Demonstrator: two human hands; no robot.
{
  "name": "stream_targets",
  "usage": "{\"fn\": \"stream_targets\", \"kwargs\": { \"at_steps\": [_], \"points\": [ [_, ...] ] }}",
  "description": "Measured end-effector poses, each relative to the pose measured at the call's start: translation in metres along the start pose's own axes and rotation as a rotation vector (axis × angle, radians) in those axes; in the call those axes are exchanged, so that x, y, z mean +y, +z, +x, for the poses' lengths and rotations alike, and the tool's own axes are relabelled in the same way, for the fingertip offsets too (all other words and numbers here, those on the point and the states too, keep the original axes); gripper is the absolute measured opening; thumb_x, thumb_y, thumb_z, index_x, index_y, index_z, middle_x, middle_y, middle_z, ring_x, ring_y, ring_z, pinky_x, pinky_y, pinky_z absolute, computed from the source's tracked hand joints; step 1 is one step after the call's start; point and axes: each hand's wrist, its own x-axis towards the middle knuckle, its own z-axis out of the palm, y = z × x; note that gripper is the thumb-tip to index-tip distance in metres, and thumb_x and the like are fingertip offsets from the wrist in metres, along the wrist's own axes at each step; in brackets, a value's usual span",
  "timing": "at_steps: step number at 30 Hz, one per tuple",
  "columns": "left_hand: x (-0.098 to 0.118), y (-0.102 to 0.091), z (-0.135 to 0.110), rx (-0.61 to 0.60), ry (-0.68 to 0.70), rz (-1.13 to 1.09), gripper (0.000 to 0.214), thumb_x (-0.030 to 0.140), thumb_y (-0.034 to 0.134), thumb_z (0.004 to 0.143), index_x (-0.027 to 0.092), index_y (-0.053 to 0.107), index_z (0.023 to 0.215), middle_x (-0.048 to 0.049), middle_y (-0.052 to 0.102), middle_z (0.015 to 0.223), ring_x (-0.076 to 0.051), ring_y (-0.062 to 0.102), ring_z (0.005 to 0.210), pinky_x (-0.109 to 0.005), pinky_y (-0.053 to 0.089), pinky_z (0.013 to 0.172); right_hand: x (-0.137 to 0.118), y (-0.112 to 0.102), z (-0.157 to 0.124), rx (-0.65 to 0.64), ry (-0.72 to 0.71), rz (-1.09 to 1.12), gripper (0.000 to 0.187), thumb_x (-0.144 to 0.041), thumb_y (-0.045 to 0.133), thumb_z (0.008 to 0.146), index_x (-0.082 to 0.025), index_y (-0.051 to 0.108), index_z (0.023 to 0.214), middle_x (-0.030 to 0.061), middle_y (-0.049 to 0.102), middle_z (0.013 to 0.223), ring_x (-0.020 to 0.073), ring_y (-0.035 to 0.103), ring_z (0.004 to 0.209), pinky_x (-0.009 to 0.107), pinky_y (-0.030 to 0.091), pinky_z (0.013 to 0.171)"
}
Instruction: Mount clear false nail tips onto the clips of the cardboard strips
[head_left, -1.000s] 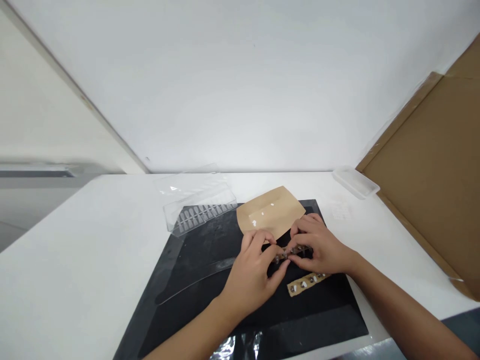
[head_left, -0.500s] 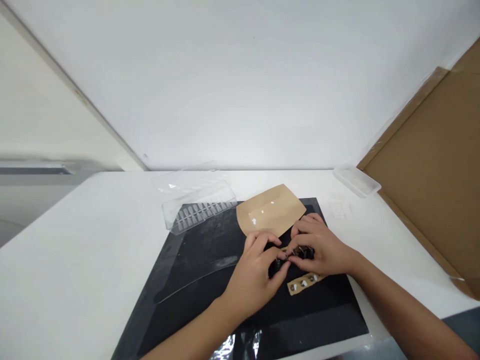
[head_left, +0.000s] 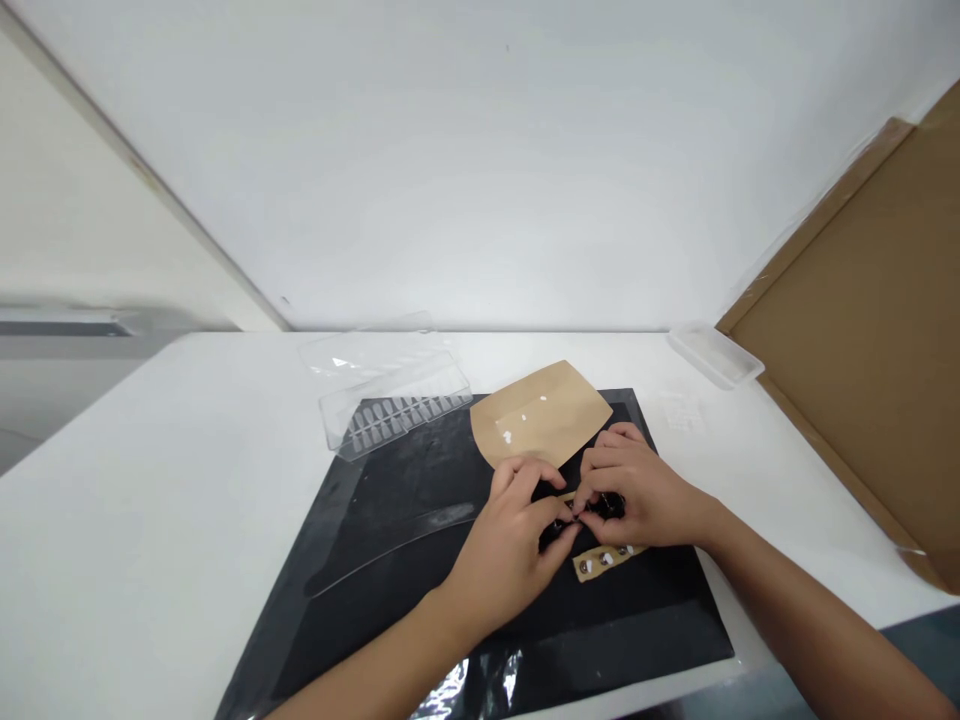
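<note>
Above the black mat (head_left: 420, 480), my left hand (head_left: 517, 530) and my right hand (head_left: 637, 490) meet fingertip to fingertip. Each is closed in a pinch at the same spot. Whatever they pinch is tiny and mostly covered by the fingers. Behind the fingertips a bit of a tan strip (head_left: 568, 497) shows, with small dark shiny pieces partly hidden by the right hand. Just below the right hand lies another tan strip (head_left: 592, 573) bearing round dark metal pieces and white blobs. A tan sheet (head_left: 555, 405) with several white bits rests beyond both hands.
At the back left, a clear plastic box (head_left: 330, 420) holds rows of clear nail tips (head_left: 375, 425), with a clear lid (head_left: 352, 355) behind it. A thin curved dark strip (head_left: 375, 556) lies on the mat. A translucent tray (head_left: 716, 355) stands by the cardboard (head_left: 847, 350) at right.
Both hands hold nearly the same pinch, with only slight finger movement. The whole view has shifted slightly.
</note>
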Motion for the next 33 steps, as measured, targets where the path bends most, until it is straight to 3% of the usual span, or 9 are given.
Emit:
{"fn": "stream_targets", "kwargs": {
  "at_steps": [13,33],
  "points": [
    [-0.0005,0.0014,0.0010,-0.004,0.000,0.028,0.008,0.016,0.075,0.093,0.021,0.078,0.087,-0.0102,0.063,0.113,-0.030,0.052,0.115,-0.047,0.053,0.096,0.0013,-0.0003,0.0000,-0.031,-0.030,-0.034,0.008,-0.020,0.074,0.083,-0.027,0.074,0.086,-0.0032,0.065,0.081,0.0178,0.057,0.085,0.040,0.031,0.098],
    [0.0010,0.0030,0.0030,-0.017,-0.009,0.025,0.011,0.016,0.075,0.093,0.022,0.079,0.085,-0.0092,0.064,0.112,-0.029,0.051,0.112,-0.047,0.053,0.095,0.0026,0.0063,0.0079,-0.021,-0.056,-0.091,0.014,-0.012,0.069,0.071,-0.026,0.066,0.073,-0.0053,0.067,0.070,0.0190,0.049,0.079,0.042,0.031,0.096]
  ]
}}
